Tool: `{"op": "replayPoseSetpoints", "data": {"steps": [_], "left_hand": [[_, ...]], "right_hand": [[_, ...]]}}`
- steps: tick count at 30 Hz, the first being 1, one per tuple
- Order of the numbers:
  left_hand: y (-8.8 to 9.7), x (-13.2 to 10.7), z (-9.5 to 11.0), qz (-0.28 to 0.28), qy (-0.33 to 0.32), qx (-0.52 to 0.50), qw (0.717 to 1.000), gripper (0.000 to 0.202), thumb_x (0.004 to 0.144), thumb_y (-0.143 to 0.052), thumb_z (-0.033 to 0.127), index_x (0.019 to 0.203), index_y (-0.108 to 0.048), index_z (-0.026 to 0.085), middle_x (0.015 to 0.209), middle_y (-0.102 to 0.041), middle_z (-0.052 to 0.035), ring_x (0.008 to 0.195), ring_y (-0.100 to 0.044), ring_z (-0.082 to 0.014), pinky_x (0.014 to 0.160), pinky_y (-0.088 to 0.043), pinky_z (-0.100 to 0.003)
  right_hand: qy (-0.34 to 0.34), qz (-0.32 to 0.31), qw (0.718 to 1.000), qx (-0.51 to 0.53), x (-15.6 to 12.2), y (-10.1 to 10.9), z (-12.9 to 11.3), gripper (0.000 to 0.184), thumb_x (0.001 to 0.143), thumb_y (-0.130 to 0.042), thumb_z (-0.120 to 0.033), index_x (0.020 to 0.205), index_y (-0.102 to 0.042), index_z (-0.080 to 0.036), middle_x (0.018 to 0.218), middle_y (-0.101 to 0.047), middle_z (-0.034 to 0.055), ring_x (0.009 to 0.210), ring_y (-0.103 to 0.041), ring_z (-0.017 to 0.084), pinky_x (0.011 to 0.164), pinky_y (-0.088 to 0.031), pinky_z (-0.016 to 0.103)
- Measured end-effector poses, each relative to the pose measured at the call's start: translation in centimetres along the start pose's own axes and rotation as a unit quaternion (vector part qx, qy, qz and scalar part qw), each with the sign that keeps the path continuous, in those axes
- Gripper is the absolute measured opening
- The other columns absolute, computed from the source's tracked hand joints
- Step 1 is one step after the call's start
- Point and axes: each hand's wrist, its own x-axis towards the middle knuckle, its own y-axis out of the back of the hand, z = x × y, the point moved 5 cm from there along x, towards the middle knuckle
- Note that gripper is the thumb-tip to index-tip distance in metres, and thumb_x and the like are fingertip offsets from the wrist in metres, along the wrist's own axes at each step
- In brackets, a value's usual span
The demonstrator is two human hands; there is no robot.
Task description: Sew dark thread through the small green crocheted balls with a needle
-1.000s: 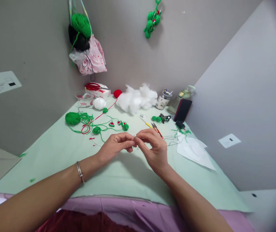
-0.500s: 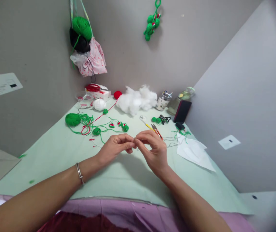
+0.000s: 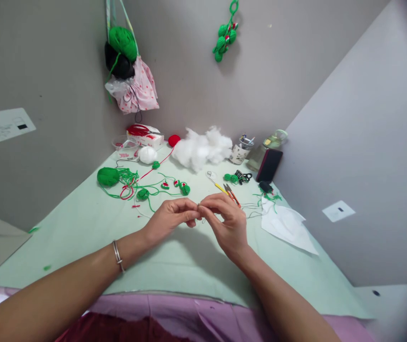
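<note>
Over the middle of the table, my left hand and my right hand meet with their fingertips touching. Both pinch at a thin dark thread, of which a small loop shows just beneath the fingers. The exact spot between the fingertips is too small to make out. Thin dark strands run over the table to the right of my right hand. Beyond the fingers lie orange-handled snips and a yellow-handled crochet hook. Small green and red crocheted pieces rest behind my left hand.
At the left lies a green yarn ball with tangled strands. White stuffing and a red yarn ball are at the back. A phone leans against a bottle. White paper lies right.
Both hands keep almost the same pose, fingertips together. A short dark end that stuck up between the fingertips is now lower. The view has shifted very slightly.
</note>
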Motion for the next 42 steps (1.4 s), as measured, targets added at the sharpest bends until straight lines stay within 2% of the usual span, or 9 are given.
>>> {"op": "replayPoseSetpoints", "data": {"steps": [27,32,38,42], "left_hand": [[0.1,0.1,0.2,0.001,-0.010,0.028,1.000,0.018,0.083,-0.071,0.035,0.081,-0.073,0.018,0.071,-0.062,0.0013,0.068,-0.058,-0.0117,0.073,-0.046,-0.025],[0.1,0.1,0.0,-0.010,-0.006,0.039,0.999,0.016,0.083,-0.069,0.033,0.082,-0.072,0.017,0.070,-0.061,0.0011,0.067,-0.055,-0.0119,0.071,-0.045,-0.025],[-0.3,0.1,-0.9,-0.037,0.022,0.056,0.997,0.011,0.080,-0.067,0.027,0.077,-0.070,0.017,0.069,-0.060,0.0014,0.065,-0.052,-0.0118,0.067,-0.042,-0.025],[-0.1,0.4,-1.1,-0.046,0.018,0.070,0.996,0.016,0.081,-0.068,0.032,0.079,-0.071,0.017,0.078,-0.067,-0.0017,0.075,-0.058,-0.0151,0.074,-0.043,-0.027]], "right_hand": [[-0.047,-0.029,0.997,0.044,-0.1,0.0,1.1,0.005,0.088,-0.070,-0.019,0.089,-0.073,-0.022,0.088,-0.067,0.0035,0.078,-0.064,0.013,0.065,-0.056,0.024],[-0.074,-0.059,0.994,0.055,0.1,-0.3,1.0,0.006,0.088,-0.067,-0.021,0.082,-0.067,-0.020,0.083,-0.063,0.0022,0.076,-0.062,0.013,0.066,-0.055,0.025],[-0.100,-0.118,0.988,0.028,0.1,-0.7,1.2,0.012,0.087,-0.063,-0.018,0.075,-0.060,-0.019,0.076,-0.057,-0.0005,0.065,-0.054,0.011,0.060,-0.046,0.025],[-0.105,-0.088,0.989,0.063,0.6,0.0,1.7,0.009,0.087,-0.067,-0.024,0.080,-0.068,-0.020,0.090,-0.065,0.0044,0.083,-0.060,0.015,0.067,-0.048,0.026]]}}
